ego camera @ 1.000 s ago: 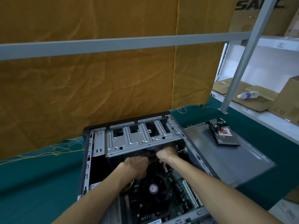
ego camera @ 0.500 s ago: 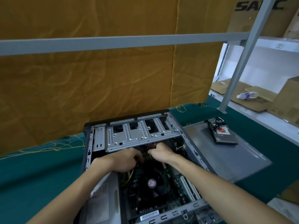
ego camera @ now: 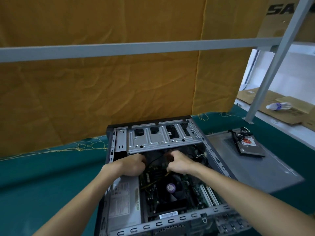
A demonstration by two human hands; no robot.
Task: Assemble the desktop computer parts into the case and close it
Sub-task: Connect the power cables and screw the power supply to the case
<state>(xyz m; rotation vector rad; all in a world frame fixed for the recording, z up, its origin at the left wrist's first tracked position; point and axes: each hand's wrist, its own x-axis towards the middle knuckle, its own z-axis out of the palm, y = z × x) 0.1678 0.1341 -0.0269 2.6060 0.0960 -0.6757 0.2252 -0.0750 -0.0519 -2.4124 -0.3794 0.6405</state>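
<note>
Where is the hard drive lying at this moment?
In the head view the hard drive lies on the far end of the grey side panel, right of the open case, with black cables bunched at its far edge.

Fingertips hidden, case cut off at the bottom edge
Left hand (ego camera: 132,163) and right hand (ego camera: 179,161) fingertips buried in case (ego camera: 219,165) under drive cage (ego camera: 162,137); what they grip unclear. Box (ego camera: 283,16) lettering cropped.

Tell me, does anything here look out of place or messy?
A few things. The hard drive lies outside the case, on the detached side panel. Loose yellow threads trail over the green table cover. A water bottle lies on its side on flattened cardboard.
</note>
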